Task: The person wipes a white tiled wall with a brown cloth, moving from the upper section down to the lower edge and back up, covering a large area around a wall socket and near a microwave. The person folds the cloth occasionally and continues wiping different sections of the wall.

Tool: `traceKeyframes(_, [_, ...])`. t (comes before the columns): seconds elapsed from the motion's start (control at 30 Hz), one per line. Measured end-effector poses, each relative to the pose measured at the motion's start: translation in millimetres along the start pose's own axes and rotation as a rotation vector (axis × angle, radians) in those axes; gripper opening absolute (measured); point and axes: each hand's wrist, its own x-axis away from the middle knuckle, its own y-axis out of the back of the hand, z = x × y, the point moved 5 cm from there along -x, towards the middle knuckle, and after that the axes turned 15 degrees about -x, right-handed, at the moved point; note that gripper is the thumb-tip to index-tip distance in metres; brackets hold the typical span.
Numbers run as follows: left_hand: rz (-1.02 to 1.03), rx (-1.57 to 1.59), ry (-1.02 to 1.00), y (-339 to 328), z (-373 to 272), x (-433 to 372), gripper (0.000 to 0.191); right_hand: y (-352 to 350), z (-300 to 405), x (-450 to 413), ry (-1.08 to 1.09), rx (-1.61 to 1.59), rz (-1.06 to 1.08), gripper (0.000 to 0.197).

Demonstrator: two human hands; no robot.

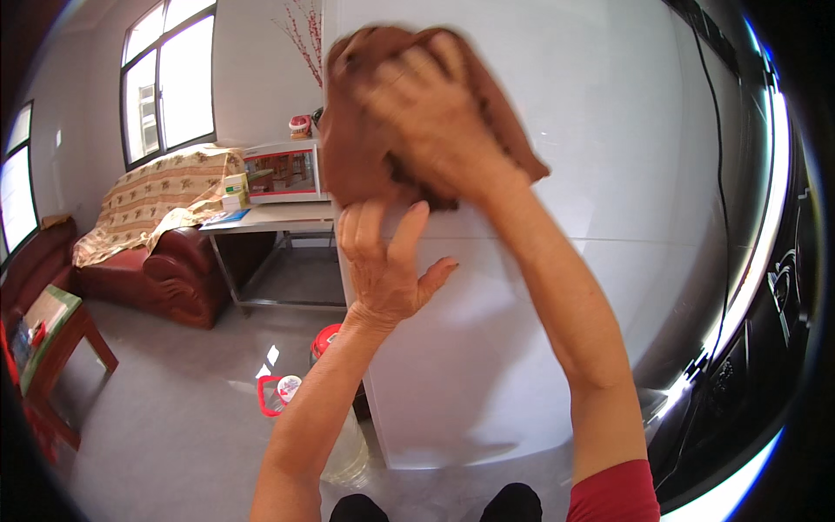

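Note:
A brown cloth (355, 150) lies spread and rumpled against the white tiled wall (470, 339), high in the view. My right hand (443, 124) holds it from above with bent fingers, blurred by motion. Just below the cloth is my left hand (385, 267), fingers apart and nothing in its grasp. Its fingertips meet the cloth's lower border near the wall's left edge; whether they press on cloth or tile I cannot tell.
Left of the wall stand a table (287, 218) with a white-and-red cabinet (284, 173) and a red leather sofa (189, 274) under a patterned cover. A clear jug (346, 450) is on the floor by my left forearm. On the right, a black cable (719, 163) hangs beside a dark door (737, 372).

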Motion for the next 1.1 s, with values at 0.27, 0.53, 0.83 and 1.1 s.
traceKeyframes(0.27, [0.050,-0.028,-0.095,1.5,-4.0,-1.8,0.059,5.9,24.6,37.4,-0.008,-0.237,-0.056,0.021])
traceKeyframes(0.53, [0.101,-0.135,-0.101,-2.6,-11.1,-5.3,0.052,100.4,-90.7,61.9,-0.257,0.208,-0.119,0.060])
traceKeyframes(0.83, [0.147,-0.161,-0.142,-4.8,-16.8,-8.6,0.044,177.3,-165.3,186.1,-0.549,0.532,-0.211,0.066])
traceKeyframes(1.1, [0.172,-0.145,-0.163,-4.3,-20.5,-11.2,0.044,199.1,-144.9,263.4,-0.747,0.454,-0.072,0.062])
